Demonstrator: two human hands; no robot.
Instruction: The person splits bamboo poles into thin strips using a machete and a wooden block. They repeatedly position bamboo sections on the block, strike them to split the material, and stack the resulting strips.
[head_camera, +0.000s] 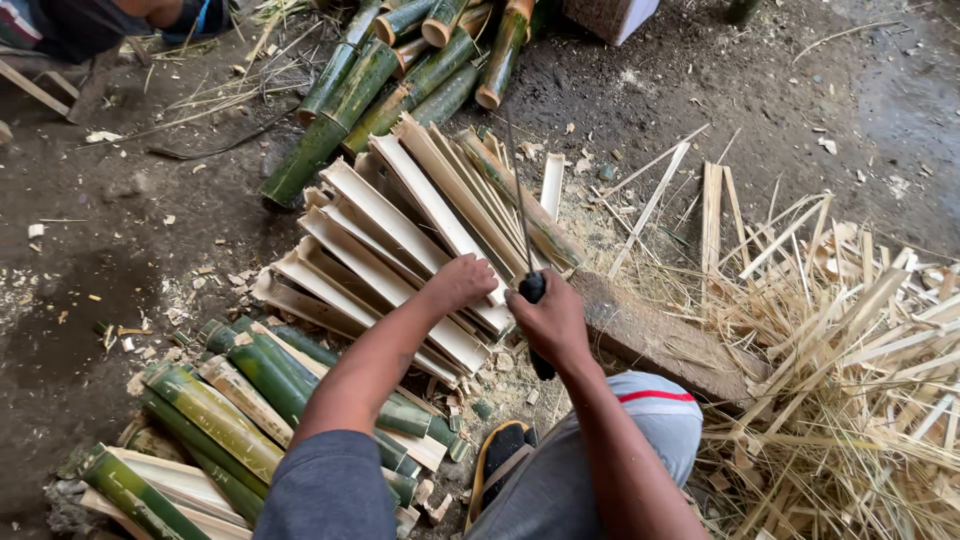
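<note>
The left hand (462, 280) rested on a pile of split bamboo pieces (400, 240), pale side up. The right hand (550, 322) was closed around the black handle of a long knife (520, 215), and the thin blade pointed up and away. More split bamboo with green skin (225, 405) lay near the left arm. Whole green bamboo poles (385, 85) lay farther off on the dirt floor (100, 200). A wooden block (665, 340) lay just beside the right hand. A big heap of thin pale bamboo strips (850, 370) sat at the right. A sandal (500, 455) showed by the grey knee.
</note>
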